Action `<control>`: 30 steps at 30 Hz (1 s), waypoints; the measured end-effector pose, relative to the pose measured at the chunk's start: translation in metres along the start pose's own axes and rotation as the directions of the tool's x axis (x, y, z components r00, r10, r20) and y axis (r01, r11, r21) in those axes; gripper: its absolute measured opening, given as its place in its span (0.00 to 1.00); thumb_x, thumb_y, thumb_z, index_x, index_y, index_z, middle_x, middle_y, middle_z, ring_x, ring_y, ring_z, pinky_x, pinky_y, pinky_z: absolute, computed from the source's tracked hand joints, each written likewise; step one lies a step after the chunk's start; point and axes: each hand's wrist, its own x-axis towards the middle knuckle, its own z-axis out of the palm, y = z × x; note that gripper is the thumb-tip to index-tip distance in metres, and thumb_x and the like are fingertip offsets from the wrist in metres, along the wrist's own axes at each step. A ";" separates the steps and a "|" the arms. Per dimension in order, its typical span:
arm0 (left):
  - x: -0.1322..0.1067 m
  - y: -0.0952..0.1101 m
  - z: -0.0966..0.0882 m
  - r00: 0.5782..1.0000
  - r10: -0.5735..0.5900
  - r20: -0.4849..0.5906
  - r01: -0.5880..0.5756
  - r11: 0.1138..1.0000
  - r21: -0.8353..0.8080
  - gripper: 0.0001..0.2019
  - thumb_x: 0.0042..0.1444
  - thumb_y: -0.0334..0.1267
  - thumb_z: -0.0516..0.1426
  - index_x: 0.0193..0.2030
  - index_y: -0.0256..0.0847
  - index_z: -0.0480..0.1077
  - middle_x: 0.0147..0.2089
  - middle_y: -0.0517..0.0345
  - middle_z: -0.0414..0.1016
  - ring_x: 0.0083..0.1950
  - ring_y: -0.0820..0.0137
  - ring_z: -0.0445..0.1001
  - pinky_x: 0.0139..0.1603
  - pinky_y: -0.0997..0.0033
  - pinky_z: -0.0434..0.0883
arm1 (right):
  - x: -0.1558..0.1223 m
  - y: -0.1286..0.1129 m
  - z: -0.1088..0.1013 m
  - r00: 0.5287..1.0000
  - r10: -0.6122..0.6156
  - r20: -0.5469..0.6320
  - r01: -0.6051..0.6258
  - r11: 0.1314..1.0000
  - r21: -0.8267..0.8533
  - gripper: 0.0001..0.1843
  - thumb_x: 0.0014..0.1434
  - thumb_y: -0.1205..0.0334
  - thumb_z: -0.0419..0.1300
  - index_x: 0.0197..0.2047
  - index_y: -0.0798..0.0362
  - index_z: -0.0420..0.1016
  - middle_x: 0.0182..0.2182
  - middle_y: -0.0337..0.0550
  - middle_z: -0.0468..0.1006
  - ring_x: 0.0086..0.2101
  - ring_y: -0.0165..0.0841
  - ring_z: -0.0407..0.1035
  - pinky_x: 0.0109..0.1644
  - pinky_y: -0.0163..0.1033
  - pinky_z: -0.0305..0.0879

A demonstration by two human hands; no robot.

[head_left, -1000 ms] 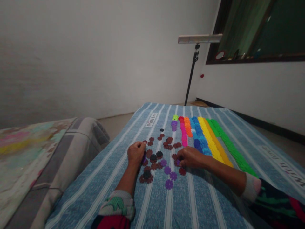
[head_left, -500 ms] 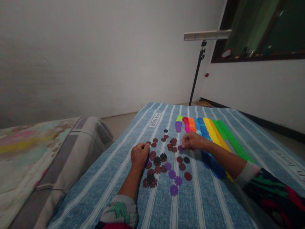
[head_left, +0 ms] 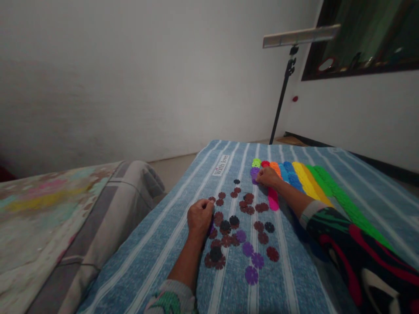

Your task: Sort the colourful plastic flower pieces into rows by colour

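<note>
My right hand (head_left: 268, 176) is at the near end of a short row of purple flower-shaped plastic discs (head_left: 254, 173), fingers pinched on a purple disc that they mostly cover. My left hand (head_left: 199, 217) rests at the left edge of the loose discs, its fingers curled together; what they hold, if anything, is hidden. A bit of purple shows beside that palm. Right of it lie scattered brown discs (head_left: 226, 240), black discs (head_left: 216, 254) and several loose purple discs (head_left: 251, 275), some overlapping.
Overlapping rows of discs lie to the right: pink (head_left: 273, 199), orange (head_left: 275, 167), blue, yellow (head_left: 306, 181) and green (head_left: 347, 205). A light-green group (head_left: 256, 162) sits behind the purple. Striped blue cloth (head_left: 157, 244) covers the table. A black stand (head_left: 280, 100) rises beyond it.
My right hand has moved away from me, from the loose discs to the purple row, carrying a purple disc. My left hand stays by the brown discs. The view has shifted slightly.
</note>
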 end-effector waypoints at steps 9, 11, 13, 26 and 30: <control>0.000 0.001 0.000 1.000 0.014 -0.007 -0.014 0.999 -0.028 0.16 0.50 0.47 0.53 0.25 0.40 0.75 0.25 0.60 0.75 0.29 0.69 0.71 0.35 0.71 0.64 | -0.005 0.000 -0.001 0.995 -0.087 -0.038 0.079 0.981 -0.179 0.06 0.49 0.71 0.63 0.23 0.54 0.73 0.26 0.44 0.76 0.32 0.33 0.69 0.33 0.32 0.59; 0.001 -0.001 0.001 1.000 0.019 -0.011 -0.019 0.999 -0.033 0.15 0.50 0.47 0.53 0.25 0.40 0.75 0.25 0.60 0.75 0.30 0.69 0.71 0.35 0.71 0.64 | -0.016 -0.005 -0.002 0.990 -0.138 -0.007 0.134 0.972 -0.195 0.04 0.50 0.70 0.62 0.25 0.54 0.76 0.28 0.45 0.77 0.33 0.33 0.70 0.33 0.33 0.59; 0.002 -0.002 0.002 1.000 0.022 -0.012 -0.023 0.999 -0.035 0.15 0.50 0.47 0.53 0.25 0.40 0.75 0.26 0.60 0.75 0.30 0.68 0.71 0.36 0.71 0.64 | -0.031 -0.012 -0.002 0.979 -0.197 0.045 0.202 0.960 -0.196 0.03 0.51 0.69 0.62 0.27 0.54 0.78 0.29 0.44 0.78 0.34 0.33 0.70 0.34 0.33 0.59; 0.004 -0.001 0.004 0.999 0.030 -0.014 -0.031 0.999 -0.018 0.16 0.50 0.49 0.53 0.24 0.40 0.75 0.25 0.58 0.76 0.30 0.67 0.72 0.33 0.71 0.64 | -0.149 -0.066 0.014 0.806 -0.356 0.473 0.539 0.771 -0.339 0.15 0.54 0.48 0.65 0.38 0.50 0.82 0.35 0.48 0.82 0.37 0.39 0.74 0.32 0.35 0.56; 0.004 0.000 0.002 0.999 0.029 -0.013 -0.029 1.000 -0.008 0.17 0.50 0.49 0.53 0.24 0.39 0.75 0.24 0.57 0.75 0.30 0.67 0.72 0.34 0.70 0.64 | -0.160 -0.072 0.020 0.814 -0.330 0.477 0.540 0.733 -0.414 0.14 0.53 0.50 0.66 0.37 0.51 0.82 0.36 0.50 0.81 0.39 0.41 0.74 0.31 0.35 0.56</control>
